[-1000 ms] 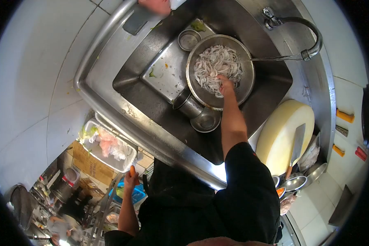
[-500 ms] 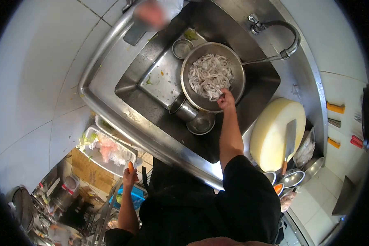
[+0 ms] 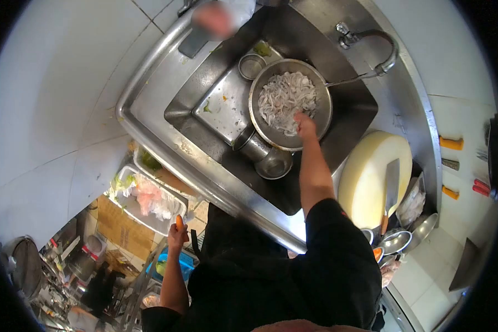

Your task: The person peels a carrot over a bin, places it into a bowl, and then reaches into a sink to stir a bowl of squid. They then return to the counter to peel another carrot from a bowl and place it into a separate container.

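A round metal bowl (image 3: pixel 253 110) in the sink holds a heap of wet, pale strips (image 3: pixel 286 98). My right hand (image 3: pixel 305 126) reaches over the near rim, its fingers curled into the strips at the near side of the heap. Down by the sink's front edge, my left hand (image 3: pixel 177 237) is closed around an orange, stick-like thing (image 3: pixel 179 222) whose end pokes up out of the fist; I cannot tell what it is. The faucet (image 3: pixel 390 61) arches from the right toward the bowl.
A metal tray (image 3: pixel 218 113), a small round tin (image 3: pixel 252 67) and a metal pot (image 3: pixel 274 164) lie in the sink (image 3: pixel 177 110). On the right, a cleaver (image 3: pixel 392 185) rests on a thick round chopping block (image 3: pixel 365 171). Below left stands a white bin (image 3: pixel 144 213) with scraps.
My right hand has moved slightly upward into the strips, and the heap has shifted and spread a little. My left hand still grips the orange thing. The view has shifted slightly.
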`<state>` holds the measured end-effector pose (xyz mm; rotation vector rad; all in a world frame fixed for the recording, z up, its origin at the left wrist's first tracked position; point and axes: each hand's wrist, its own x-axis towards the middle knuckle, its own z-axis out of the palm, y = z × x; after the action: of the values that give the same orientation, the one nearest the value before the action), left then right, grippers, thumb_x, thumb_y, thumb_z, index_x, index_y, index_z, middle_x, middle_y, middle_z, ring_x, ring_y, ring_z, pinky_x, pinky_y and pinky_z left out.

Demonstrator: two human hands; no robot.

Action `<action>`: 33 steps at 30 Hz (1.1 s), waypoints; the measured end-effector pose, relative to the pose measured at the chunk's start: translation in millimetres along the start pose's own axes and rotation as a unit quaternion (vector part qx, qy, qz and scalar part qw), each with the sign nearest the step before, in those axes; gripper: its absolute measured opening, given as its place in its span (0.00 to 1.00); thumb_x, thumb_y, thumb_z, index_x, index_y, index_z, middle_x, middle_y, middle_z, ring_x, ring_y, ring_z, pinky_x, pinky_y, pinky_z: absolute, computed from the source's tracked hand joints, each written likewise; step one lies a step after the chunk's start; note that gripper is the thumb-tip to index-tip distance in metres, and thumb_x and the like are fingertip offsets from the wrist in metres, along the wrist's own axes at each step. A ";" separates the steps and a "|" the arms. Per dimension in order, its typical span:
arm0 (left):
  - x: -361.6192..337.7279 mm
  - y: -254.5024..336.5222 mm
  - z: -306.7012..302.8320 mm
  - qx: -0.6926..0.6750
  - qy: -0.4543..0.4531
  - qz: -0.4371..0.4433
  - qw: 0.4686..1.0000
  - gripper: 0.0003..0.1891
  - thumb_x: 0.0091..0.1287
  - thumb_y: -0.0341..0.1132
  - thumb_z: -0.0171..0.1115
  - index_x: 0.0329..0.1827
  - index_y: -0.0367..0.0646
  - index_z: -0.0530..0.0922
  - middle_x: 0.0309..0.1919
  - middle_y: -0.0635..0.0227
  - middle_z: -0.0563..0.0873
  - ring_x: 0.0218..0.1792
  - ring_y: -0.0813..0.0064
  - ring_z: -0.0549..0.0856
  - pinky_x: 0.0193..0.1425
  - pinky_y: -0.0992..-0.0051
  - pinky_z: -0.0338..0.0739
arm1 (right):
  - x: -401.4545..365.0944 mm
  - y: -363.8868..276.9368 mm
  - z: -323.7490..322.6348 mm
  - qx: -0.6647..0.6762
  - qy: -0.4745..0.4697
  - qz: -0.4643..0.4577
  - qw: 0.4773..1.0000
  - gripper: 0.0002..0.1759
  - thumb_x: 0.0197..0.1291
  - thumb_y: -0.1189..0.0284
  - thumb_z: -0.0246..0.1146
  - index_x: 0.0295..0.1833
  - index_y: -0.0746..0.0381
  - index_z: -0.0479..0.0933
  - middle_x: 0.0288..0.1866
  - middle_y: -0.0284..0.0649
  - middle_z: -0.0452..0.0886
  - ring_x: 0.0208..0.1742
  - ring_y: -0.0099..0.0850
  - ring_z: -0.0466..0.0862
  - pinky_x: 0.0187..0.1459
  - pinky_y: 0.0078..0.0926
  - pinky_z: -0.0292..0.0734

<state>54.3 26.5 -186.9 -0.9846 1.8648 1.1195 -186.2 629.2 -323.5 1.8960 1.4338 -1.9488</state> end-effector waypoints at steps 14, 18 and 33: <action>-7.0 32.0 -24.5 -0.056 -0.011 0.141 0.988 0.18 0.62 0.43 0.66 0.43 0.36 0.75 0.28 0.69 0.80 0.28 0.77 0.79 0.33 0.75 0.74 | -241.9 -74.7 -72.8 0.077 0.003 -0.250 0.965 0.07 0.62 0.70 0.61 0.39 0.61 0.75 0.18 0.28 0.66 0.14 0.20 0.63 0.14 0.21 0.56; -7.9 28.9 -38.2 -0.084 -0.002 0.154 0.984 0.17 0.61 0.42 0.67 0.40 0.37 0.74 0.26 0.69 0.79 0.26 0.80 0.78 0.29 0.76 0.73 | -269.3 -161.3 -68.5 0.122 0.030 -0.369 0.921 0.11 0.61 0.65 0.67 0.34 0.57 0.72 0.15 0.26 0.62 0.11 0.20 0.60 0.13 0.22 0.54; -29.8 -36.2 -52.1 -0.118 0.045 0.097 0.987 0.12 0.61 0.36 0.67 0.38 0.38 0.75 0.26 0.69 0.79 0.25 0.78 0.79 0.29 0.75 0.74 | -279.4 -259.1 -36.9 0.005 -0.001 -0.448 0.894 0.18 0.57 0.65 0.71 0.48 0.65 0.79 0.21 0.28 0.73 0.15 0.18 0.64 0.16 0.20 0.58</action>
<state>88.7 -25.9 -155.5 -1.0138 1.9641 1.4612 -252.2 649.9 53.1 1.2945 2.6126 -2.2129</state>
